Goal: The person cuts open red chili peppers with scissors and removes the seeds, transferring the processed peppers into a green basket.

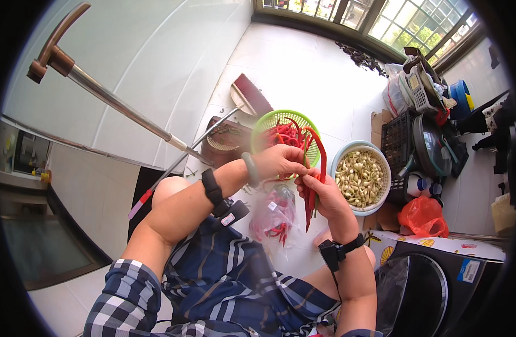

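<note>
In front of me my right hand (324, 194) grips several long red chili peppers (321, 156), whose tips hang down below the fingers. My left hand (275, 162), with a jade-coloured bangle at the wrist, meets it and pinches at a green stem (305, 147). The fingers partly hide the exact pinch point. Just beyond the hands is a green plastic colander (279, 114) with red chilies in it. Beneath them a clear plastic bag (271, 206) on the floor holds more red chilies.
A pale blue basin (337, 156) with a colander of small white bulbs stands right. A broom (251, 96) and dustpan (218, 158) lie left, near an upright metal pole (119, 103). Crates (396, 135), a glass pan lid (430, 145) and a red bag (424, 215) crowd the right.
</note>
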### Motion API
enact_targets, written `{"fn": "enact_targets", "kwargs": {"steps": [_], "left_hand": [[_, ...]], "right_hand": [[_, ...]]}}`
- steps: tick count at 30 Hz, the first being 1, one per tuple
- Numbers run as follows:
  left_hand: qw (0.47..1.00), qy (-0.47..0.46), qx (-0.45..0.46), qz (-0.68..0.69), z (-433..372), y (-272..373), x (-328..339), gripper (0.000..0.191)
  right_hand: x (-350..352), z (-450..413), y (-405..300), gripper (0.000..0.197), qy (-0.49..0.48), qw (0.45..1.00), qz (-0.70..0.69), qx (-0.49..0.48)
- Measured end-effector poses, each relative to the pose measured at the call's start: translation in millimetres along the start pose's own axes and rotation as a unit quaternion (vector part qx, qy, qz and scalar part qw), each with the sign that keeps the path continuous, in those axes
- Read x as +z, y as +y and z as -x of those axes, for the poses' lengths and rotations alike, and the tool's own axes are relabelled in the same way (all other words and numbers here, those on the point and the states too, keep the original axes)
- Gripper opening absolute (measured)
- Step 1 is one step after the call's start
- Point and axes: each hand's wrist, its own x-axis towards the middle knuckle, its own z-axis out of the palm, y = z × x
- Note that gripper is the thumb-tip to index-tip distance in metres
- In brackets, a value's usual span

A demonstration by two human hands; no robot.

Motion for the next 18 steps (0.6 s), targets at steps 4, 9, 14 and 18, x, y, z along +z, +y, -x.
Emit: {"fn": "enact_targets", "kwargs": {"steps": [4,9,14,18], "left_hand": [[0.999,0.016,-0.035,-0.013,-2.6,2.6,5.4,0.017],[0.981,0.121,0.049,-0.143,-9.9,-16.7,14.0,0.013],[0.883,0.216,0.172,-0.381,-7.8,-24.9,24.5,0.012],[0.794,0.286,0.159,-0.512,-4.3,-12.6,10.2,0.01]], "right_hand": [[-2.4,2.9,-3.0,0.016,0.026,1.0,0.005,0.005],[-3.2,0.7,-0.3,0.014,0.046,0.999,-0.022,0.017],[-3.5,-4.5,6.3,0.015,0.075,0.996,-0.034,0.027],[-13.1,-2.0,1.1,0.019,0.101,0.994,-0.035,0.015]]}}
